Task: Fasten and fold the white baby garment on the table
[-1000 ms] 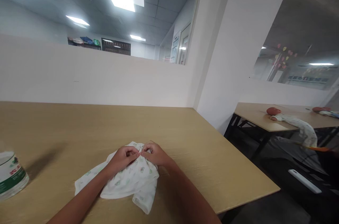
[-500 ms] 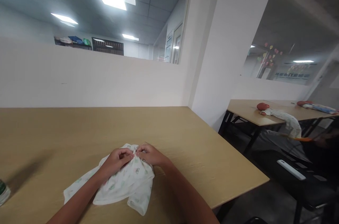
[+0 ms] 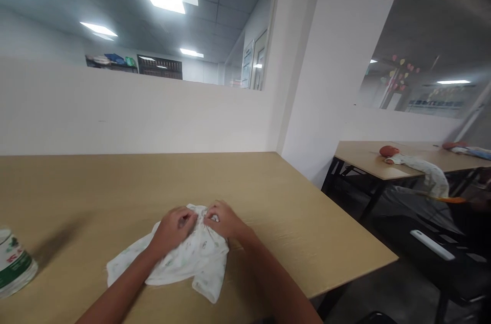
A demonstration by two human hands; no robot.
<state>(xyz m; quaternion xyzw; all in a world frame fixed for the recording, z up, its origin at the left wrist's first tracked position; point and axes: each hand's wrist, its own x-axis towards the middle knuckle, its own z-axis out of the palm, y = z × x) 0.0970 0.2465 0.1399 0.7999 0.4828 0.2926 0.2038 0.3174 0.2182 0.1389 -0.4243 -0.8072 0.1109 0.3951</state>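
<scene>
On the table in front of me lies a small white baby shirt (image 3: 192,260) with a faint printed pattern. One sleeve points toward me, and the cloth is gathered at the top. My left hand (image 3: 177,229) has its thumb and fingers pinched on the cloth near the neck. My right hand (image 3: 222,221) pinches the same upper part, just to the right. A narrow strip of fabric shows between the two hands. Both hands are slightly blurred, and the exact spot under the fingertips is hidden.
A clear container with a green label (image 3: 14,265) stands at the left edge of the wooden table (image 3: 245,176). A white wall (image 3: 192,119) closes off the back. At right, a second table (image 3: 356,158) bears a doll in pale clothing (image 3: 422,168), near a black chair (image 3: 429,262).
My hands have moved slightly apart at the shirt's neck, both still pinching. The view has shifted a little left, so more of the labelled container shows.
</scene>
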